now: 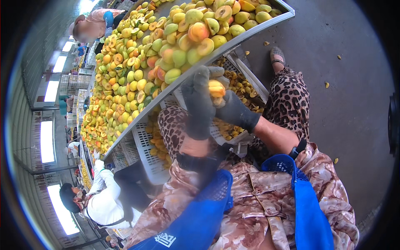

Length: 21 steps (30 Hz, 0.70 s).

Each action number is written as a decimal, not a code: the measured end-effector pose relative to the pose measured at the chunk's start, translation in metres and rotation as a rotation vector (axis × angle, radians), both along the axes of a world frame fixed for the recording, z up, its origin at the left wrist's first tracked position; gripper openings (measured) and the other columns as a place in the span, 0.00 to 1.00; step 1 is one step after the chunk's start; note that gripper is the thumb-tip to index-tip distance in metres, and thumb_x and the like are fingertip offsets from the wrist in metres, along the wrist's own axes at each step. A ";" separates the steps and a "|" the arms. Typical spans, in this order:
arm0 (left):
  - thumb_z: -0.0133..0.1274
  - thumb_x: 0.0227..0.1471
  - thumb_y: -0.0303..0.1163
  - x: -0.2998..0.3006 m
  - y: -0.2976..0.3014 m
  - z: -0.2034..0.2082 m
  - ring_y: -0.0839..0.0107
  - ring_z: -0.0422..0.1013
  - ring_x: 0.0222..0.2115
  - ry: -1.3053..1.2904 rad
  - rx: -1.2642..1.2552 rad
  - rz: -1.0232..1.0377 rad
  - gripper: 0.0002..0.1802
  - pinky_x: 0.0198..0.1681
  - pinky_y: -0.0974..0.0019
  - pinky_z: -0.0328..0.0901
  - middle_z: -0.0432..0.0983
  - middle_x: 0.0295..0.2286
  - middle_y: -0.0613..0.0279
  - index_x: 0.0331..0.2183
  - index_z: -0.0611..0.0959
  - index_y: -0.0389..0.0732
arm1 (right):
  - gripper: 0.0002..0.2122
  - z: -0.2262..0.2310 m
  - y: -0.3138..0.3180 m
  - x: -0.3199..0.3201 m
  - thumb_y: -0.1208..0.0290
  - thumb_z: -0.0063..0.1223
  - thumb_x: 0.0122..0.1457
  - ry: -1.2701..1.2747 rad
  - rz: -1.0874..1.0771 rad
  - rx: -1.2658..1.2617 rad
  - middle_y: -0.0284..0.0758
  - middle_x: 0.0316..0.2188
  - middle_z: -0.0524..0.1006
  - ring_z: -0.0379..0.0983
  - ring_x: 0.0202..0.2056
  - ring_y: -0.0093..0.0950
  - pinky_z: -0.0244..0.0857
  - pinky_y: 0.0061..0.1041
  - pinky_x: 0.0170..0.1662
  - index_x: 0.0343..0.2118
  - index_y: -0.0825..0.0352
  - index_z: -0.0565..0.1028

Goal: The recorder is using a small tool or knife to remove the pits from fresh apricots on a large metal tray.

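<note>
Both my hands wear dark grey gloves and meet around one yellow-orange apricot (216,88), held just below the metal edge of a long sorting table (233,43). My left hand (196,104) wraps the fruit from the left, fingers pointing up. From the right, my right hand (233,110) grips the same fruit. The table above is piled with several green, yellow and orange apricots (175,37), some halved.
White slatted plastic crates (146,150) under the table hold halved apricots (239,85). My lap in leopard-print trousers and a blue apron (200,216) fill the foreground. A person in white (104,200) sits at the lower left, another person (89,27) at the far end. Grey floor lies to the right.
</note>
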<state>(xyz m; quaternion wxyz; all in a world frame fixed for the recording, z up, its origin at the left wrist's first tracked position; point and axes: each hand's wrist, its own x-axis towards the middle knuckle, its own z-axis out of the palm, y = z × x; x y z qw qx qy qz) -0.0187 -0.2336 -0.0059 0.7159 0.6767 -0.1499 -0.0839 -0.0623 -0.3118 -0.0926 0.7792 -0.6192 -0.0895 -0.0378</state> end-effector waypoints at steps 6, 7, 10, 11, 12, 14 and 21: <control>0.49 0.61 0.49 0.002 0.015 -0.003 0.71 0.74 0.20 -0.020 0.002 -0.096 0.27 0.24 0.72 0.69 0.78 0.20 0.56 0.31 0.82 0.31 | 0.17 -0.003 0.003 -0.005 0.74 0.62 0.50 -0.091 -0.005 0.153 0.34 0.33 0.80 0.75 0.38 0.24 0.68 0.26 0.43 0.44 0.69 0.76; 0.49 0.61 0.50 0.004 0.020 -0.003 0.71 0.74 0.20 0.048 -0.021 -0.163 0.27 0.24 0.72 0.69 0.78 0.20 0.56 0.30 0.83 0.31 | 0.16 -0.005 -0.004 -0.001 0.75 0.61 0.49 0.015 0.262 -0.100 0.35 0.35 0.79 0.74 0.39 0.25 0.68 0.27 0.44 0.43 0.68 0.76; 0.48 0.61 0.52 0.008 0.030 -0.005 0.71 0.74 0.19 0.140 -0.051 -0.280 0.29 0.24 0.72 0.68 0.78 0.20 0.56 0.31 0.82 0.31 | 0.13 -0.011 -0.008 0.003 0.75 0.61 0.49 0.262 0.597 -0.289 0.36 0.37 0.78 0.73 0.40 0.25 0.68 0.26 0.44 0.39 0.68 0.77; 0.48 0.61 0.53 0.008 0.033 -0.006 0.71 0.74 0.20 0.150 -0.039 -0.322 0.30 0.24 0.72 0.68 0.77 0.20 0.57 0.33 0.82 0.31 | 0.12 -0.013 -0.003 0.005 0.75 0.60 0.49 0.410 0.632 -0.285 0.36 0.37 0.78 0.73 0.40 0.24 0.68 0.26 0.44 0.38 0.68 0.78; 0.48 0.61 0.53 0.009 0.036 -0.007 0.71 0.74 0.20 0.146 -0.059 -0.321 0.30 0.24 0.72 0.68 0.77 0.20 0.57 0.33 0.82 0.31 | 0.11 -0.015 0.003 0.006 0.75 0.60 0.48 0.387 0.666 -0.235 0.36 0.37 0.78 0.72 0.40 0.24 0.68 0.25 0.43 0.37 0.68 0.78; 0.46 0.62 0.53 0.010 0.046 -0.010 0.71 0.74 0.22 0.371 -0.211 -0.034 0.29 0.24 0.70 0.69 0.77 0.24 0.57 0.38 0.79 0.31 | 0.08 -0.017 0.029 0.005 0.76 0.59 0.47 -0.131 0.117 -0.019 0.32 0.29 0.78 0.72 0.31 0.21 0.68 0.23 0.35 0.33 0.68 0.78; 0.41 0.66 0.50 0.037 0.201 0.003 0.71 0.73 0.28 0.159 -0.278 0.305 0.27 0.32 0.70 0.70 0.77 0.31 0.55 0.40 0.79 0.32 | 0.05 -0.021 0.055 0.019 0.77 0.60 0.48 0.318 0.282 0.068 0.28 0.23 0.76 0.71 0.26 0.19 0.66 0.22 0.30 0.29 0.67 0.78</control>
